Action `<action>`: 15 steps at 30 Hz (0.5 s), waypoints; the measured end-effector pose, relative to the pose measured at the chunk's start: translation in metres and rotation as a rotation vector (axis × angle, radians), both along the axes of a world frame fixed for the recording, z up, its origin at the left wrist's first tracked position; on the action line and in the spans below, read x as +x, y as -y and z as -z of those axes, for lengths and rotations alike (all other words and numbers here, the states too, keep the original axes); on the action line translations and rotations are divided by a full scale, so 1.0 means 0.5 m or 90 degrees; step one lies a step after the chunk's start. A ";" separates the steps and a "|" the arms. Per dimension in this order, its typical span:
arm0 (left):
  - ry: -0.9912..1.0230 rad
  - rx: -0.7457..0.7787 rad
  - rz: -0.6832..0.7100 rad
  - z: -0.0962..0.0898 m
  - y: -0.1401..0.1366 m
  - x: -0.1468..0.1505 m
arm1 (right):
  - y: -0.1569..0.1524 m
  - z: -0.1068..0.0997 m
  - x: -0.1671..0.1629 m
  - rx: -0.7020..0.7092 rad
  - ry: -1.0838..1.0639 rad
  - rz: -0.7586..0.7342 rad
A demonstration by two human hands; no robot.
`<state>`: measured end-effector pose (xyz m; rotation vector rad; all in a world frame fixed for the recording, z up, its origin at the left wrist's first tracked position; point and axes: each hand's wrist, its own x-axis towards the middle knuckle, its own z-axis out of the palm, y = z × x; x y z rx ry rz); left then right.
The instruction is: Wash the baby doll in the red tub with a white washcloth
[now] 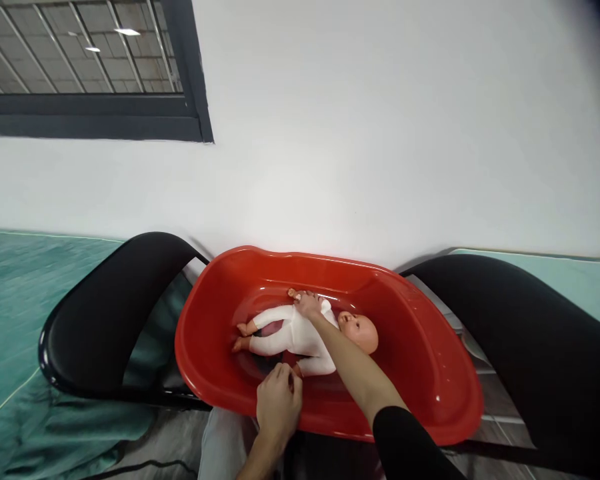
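Note:
A baby doll [310, 333] in a white suit lies on its back in a red baby bathtub [447, 373], head to the right and bare feet to the left. My right hand [309, 304] reaches across the doll's body, its fingers closed around the doll's far arm near the small hand. Over the near rim is my left hand [280, 400], fingers curled and pressed together close beside the doll's near hand. Whether those fingers grip the doll's hand or something small is hidden.
Black chairs stand on both sides of the tub, one at left [105, 307] and one at right [510, 333]. A white wall [355, 133] rises right behind, with a dark-framed barred window [90, 115] at upper left. Green cloth [20, 307] lies at left.

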<state>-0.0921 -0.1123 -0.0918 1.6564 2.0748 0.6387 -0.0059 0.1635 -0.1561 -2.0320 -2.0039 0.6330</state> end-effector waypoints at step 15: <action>-0.011 -0.009 0.006 -0.009 -0.008 -0.003 | 0.089 -0.143 0.061 0.059 -0.324 0.015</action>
